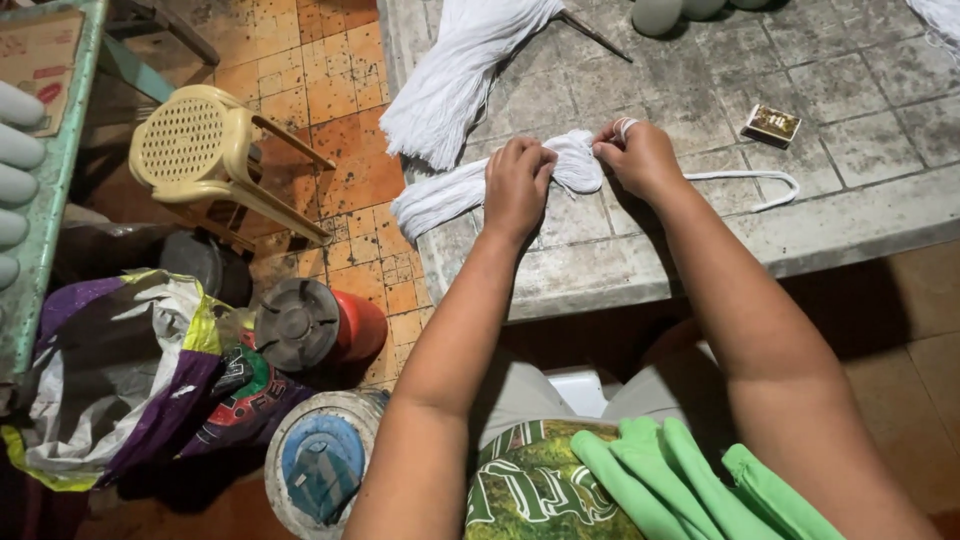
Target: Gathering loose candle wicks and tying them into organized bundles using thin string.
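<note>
The worktop is a grey concrete table (850, 215) scored into squares, worn and stained, its front edge running just below the hands. Left of the hands the floor (330, 150) is orange tile, grimy and patchy, with a cream plastic stool (200, 150) tipped over on it, and nearer the body a red container (320, 325) lies on its side beside a crumpled purple and white sack (130, 380). Light is dim and warm, with deep shadow under the table.

We see warm, bright light on the tabletop (850, 110); deep shadow lower left and under the table; edges bend slightly; focus sharp.
</note>
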